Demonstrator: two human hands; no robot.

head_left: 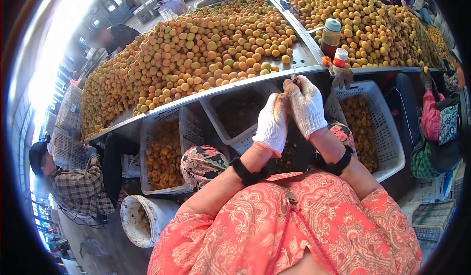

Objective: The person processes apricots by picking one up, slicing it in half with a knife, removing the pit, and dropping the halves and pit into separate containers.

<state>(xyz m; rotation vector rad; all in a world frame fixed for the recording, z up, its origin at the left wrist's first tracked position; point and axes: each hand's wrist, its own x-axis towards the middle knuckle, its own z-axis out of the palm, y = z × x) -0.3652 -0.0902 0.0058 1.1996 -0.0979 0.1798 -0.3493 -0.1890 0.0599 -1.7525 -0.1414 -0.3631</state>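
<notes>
My left hand (273,124), in a stained white knit glove, is closed, its fingertips pressed against my other hand. Whatever it may hold is hidden. My right hand (307,103), gloved alike, is closed around a small knife (295,80) with a reddish handle. The thin blade points up toward the table. Both hands meet just in front of the metal table edge (230,89). Beyond them lies a large heap of whole apricots (196,54), with a few loose ones near the edge.
Below the table stand a crate of split apricots (164,159), a darker-filled crate (235,113) and another crate (380,128). A jar (330,38) and a red bottle (339,59) stand on the divider. A white bucket (147,221) and a seated co-worker (81,182) are left.
</notes>
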